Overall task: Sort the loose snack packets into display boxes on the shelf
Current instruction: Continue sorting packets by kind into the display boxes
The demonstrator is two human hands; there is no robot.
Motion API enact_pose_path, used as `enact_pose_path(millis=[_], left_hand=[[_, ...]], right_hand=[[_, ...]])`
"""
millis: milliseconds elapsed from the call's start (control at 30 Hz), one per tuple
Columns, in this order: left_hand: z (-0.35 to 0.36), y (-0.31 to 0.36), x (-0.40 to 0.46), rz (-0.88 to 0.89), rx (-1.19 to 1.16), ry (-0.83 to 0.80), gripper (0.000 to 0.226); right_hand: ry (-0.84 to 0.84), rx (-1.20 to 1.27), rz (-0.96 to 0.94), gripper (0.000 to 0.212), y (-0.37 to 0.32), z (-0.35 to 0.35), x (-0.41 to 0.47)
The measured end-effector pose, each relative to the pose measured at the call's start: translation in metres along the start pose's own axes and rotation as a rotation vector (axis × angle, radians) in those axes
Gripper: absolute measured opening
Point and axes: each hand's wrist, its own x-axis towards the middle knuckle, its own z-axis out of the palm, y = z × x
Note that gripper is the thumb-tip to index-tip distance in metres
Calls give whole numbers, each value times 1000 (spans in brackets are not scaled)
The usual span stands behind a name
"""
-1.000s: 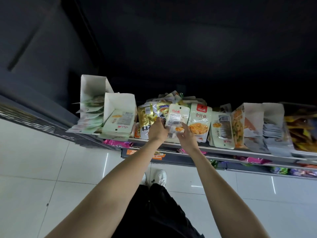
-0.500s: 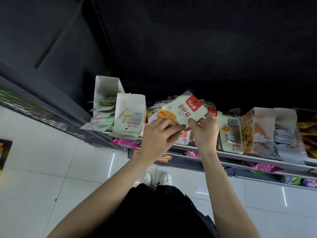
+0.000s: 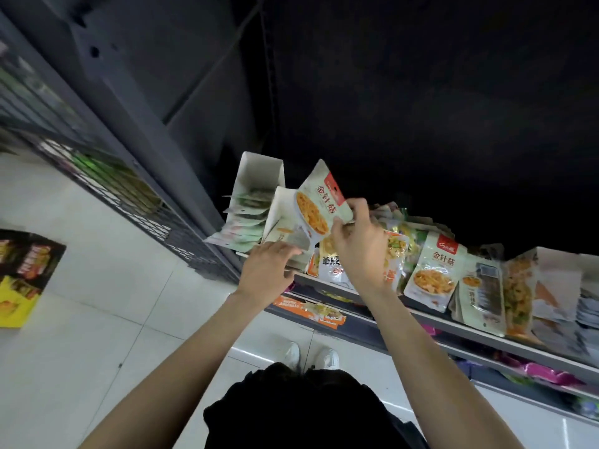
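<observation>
Cream snack packet (image 3: 319, 205) pinched above white display box (image 3: 282, 212) rim

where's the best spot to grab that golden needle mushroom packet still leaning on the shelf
Probably by the red-labelled top edge of the mushroom packet, coming from above and in front. It leans upright on the shelf, its top free, while neighbouring packets crowd both sides.

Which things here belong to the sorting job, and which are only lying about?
Part of the job:
right hand holding snack packet
left hand
white display box
loose packets
shelf

Lying about:
yellow carton on floor
white shoes
</observation>
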Motion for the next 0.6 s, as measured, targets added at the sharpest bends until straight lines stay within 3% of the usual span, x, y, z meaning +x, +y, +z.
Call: enact_pose_path(millis=[200,300,500,600], left_hand=[[-1,1,2,14,68,-47,40],[3,-2,-1,1,44,-33,37],[-2,2,2,-77,-6,-79,37],[-6,10,-5,-125,-29,-88,32]], right_hand=[[-105,-390,-377,24,1,37,5],[-196,-453,-455,7,8,47,-1],[-471,-589,-479,3,15,51,-7],[-626,-461,-387,31,25,43,-17]])
